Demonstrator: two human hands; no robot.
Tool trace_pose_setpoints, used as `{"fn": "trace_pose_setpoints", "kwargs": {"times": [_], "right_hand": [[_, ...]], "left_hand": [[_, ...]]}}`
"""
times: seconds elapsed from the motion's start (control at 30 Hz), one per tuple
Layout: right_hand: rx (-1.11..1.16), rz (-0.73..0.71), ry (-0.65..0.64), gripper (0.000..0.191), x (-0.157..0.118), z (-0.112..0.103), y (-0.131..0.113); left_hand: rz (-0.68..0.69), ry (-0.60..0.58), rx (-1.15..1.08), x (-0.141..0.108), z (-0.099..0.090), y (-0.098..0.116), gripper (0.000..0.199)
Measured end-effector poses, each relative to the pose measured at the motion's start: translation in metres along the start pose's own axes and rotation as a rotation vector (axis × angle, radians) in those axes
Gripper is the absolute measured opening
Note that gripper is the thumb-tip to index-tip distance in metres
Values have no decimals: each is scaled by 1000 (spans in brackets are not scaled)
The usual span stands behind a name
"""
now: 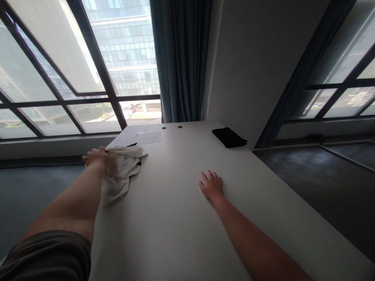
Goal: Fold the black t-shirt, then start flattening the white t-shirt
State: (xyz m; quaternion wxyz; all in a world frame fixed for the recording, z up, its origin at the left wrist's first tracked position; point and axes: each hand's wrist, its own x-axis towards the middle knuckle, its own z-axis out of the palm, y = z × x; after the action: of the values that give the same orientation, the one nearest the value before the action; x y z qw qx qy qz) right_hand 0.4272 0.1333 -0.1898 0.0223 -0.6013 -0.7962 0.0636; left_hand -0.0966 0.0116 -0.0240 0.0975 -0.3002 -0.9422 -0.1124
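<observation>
At the left edge of the white table point(170, 210), my left hand point(96, 156) is closed on a crumpled off-white cloth point(117, 175). The cloth spreads rightward from the hand over the tabletop, in loose folds, and part of the grip is hidden. My right hand point(212, 186) rests palm down on the bare tabletop, right of the middle, fingers spread and holding nothing. Just beyond the cloth lies a dark, thin pen-like object point(131, 144), partly covered.
Printed paper sheets point(148, 137) lie at the far left of the table. A folded black cloth-like item point(229, 137) sits near the far right edge. Two round holes point(164, 128) are near the back. Behind stand a blue curtain point(183, 62) and windows point(129, 47).
</observation>
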Motion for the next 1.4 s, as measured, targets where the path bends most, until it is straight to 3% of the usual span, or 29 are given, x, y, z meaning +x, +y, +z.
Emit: {"fn": "trace_pose_setpoints", "kwargs": {"times": [0.17, 0.3, 0.4, 0.47, 0.53, 0.63, 0.77, 0.87, 0.93, 1.03, 1.1, 1.23, 1.37, 1.4], "right_hand": [[12, -9, 15, 65, -1, 0, 0], [36, -19, 32, 64, -1, 1, 2], [95, -46, 103, 57, 2, 6, 7], [179, -67, 183, 52, 6, 11, 12], [305, -102, 296, 49, 13, 17, 19], [541, -163, 469, 49, 23, 25, 29], [771, -204, 582, 52, 29, 27, 39], [866, -274, 533, 54, 24, 21, 40], [882, -369, 398, 55, 20, 15, 40], [782, -544, 181, 56, 13, 6, 36], [689, -636, 90, 62, 8, 2, 32], [608, -730, -11, 73, -3, -5, 22], [646, -737, -49, 37, -12, -16, 15], [668, -723, -57, 36, -13, -18, 15]], "left_hand": [[75, 268, -184, 1, -65, 39, 64], [175, 319, -450, -16, -111, 84, 64], [225, 336, -510, -38, -127, 119, 49], [318, 327, -553, -57, -127, 140, 38], [418, 275, -564, -80, -117, 158, 34], [516, 114, -512, -116, -83, 176, 31], [614, -213, -372, -159, -14, 180, 33], [676, -442, -314, -186, 42, 168, 32], [679, -418, -340, -202, 75, 156, 33], [620, -210, -498, -222, 112, 141, 30], [559, -91, -577, -231, 126, 133, 30], [453, 4, -579, -235, 134, 126, 46], [338, 28, -506, -230, 134, 123, 71], [319, 23, -490, -228, 135, 122, 75]]}}
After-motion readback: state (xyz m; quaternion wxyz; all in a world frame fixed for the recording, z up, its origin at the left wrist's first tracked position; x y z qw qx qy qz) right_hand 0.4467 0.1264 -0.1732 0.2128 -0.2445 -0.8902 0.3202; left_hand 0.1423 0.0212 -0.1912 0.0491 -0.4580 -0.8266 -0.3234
